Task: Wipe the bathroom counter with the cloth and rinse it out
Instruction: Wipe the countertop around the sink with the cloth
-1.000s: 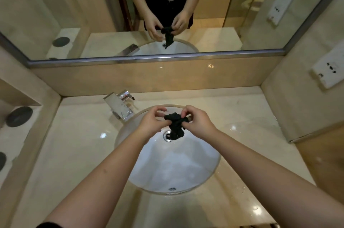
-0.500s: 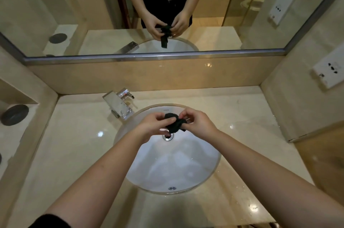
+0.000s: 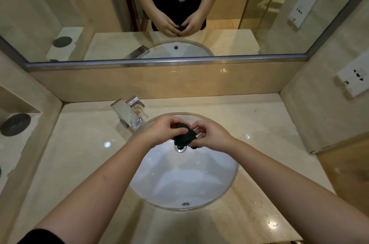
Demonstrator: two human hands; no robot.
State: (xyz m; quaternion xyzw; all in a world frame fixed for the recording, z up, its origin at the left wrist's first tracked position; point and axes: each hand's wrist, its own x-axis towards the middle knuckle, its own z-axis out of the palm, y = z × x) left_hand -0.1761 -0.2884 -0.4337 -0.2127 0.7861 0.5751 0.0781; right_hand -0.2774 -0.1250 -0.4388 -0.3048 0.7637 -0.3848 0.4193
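I have the dark cloth (image 3: 184, 136) bunched into a small wad, held in the air over the drain (image 3: 180, 148) of the white basin (image 3: 229, 166). My left hand (image 3: 159, 132) curls its fingers and thumb round the wad's left side. My right hand (image 3: 212, 136) pinches the right side, fingers bent in. I judge this to be the wringing step. To do it well I would twist the two ends opposite ways with firm pressure and work low over the basin, so drips fall inside and not on the marble counter (image 3: 79, 156), where droplets (image 3: 270, 222) already lie at the front right. The chrome faucet (image 3: 130, 113) stands back left, with no water visibly running.
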